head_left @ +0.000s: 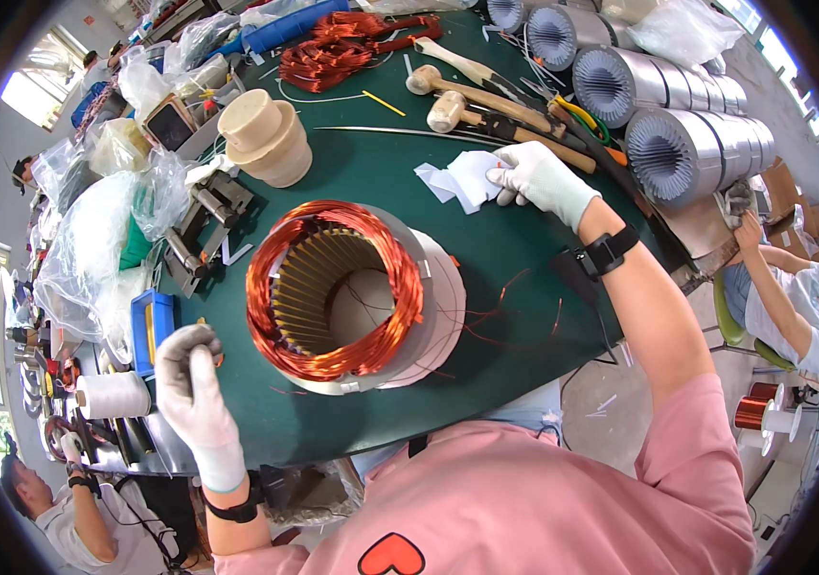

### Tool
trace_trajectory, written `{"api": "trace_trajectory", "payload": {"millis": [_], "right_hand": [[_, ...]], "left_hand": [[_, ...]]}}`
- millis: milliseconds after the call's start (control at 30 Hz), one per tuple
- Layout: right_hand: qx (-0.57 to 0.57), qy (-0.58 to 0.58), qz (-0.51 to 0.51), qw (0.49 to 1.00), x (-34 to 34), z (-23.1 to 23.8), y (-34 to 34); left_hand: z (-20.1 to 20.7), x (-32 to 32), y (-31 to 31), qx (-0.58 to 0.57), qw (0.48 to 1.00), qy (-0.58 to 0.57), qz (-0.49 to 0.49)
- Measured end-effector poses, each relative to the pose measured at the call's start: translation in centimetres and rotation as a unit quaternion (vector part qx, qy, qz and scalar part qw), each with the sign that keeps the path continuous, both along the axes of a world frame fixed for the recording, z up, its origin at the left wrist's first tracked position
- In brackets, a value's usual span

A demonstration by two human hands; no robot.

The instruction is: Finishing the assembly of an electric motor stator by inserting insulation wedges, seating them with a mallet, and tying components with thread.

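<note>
While white paper [465, 182] was pinched by the right hand [546, 180] at upper centre, the left hand [189, 381] was seen curled at lower left, its grip unclear.

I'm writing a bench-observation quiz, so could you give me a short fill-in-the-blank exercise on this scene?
1. The right hand touches paper coloured ____.
2. The left hand is near a bin coloured ____.
3. The thread spool lies on the person's ____ side of the wound core.
4. The tabletop is coloured ____.

Missing words: white; blue; left; green.
</note>
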State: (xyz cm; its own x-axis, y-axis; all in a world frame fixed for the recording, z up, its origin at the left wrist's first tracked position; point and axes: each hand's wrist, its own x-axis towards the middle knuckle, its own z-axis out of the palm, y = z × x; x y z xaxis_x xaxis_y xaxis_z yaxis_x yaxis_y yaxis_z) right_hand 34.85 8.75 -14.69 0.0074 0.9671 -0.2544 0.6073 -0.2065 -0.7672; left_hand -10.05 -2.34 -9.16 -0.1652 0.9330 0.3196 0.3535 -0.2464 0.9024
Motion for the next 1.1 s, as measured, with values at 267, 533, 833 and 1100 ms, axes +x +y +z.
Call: {"api": "trace_trajectory", "payload": {"millis": [267, 533, 833, 1100], "right_hand": [[0.026, 0.028, -0.037, 0.999, 2.9, 0.3, -2.5], [0.044, 0.174, -0.047, 0.983, 1.4, 0.1, -4.2], [0.206, 0.157, -0.019, 0.966, -2.8, 2.4, -6.4], [0.158, 0.187, -0.028, 0.969, -8.2, 6.9, -9.7]], "left_hand": [[3.4, 4.3, 0.8, 0.137, 0.978, 0.14, -0.075], [3.9, 8.8, -0.8, 0.22, 0.85, 0.434, -0.202], [3.3, 10.2, -0.8, 0.232, 0.849, 0.439, -0.177], [3.9, 10.4, -1.4, 0.16, 0.861, 0.444, -0.188]]}}
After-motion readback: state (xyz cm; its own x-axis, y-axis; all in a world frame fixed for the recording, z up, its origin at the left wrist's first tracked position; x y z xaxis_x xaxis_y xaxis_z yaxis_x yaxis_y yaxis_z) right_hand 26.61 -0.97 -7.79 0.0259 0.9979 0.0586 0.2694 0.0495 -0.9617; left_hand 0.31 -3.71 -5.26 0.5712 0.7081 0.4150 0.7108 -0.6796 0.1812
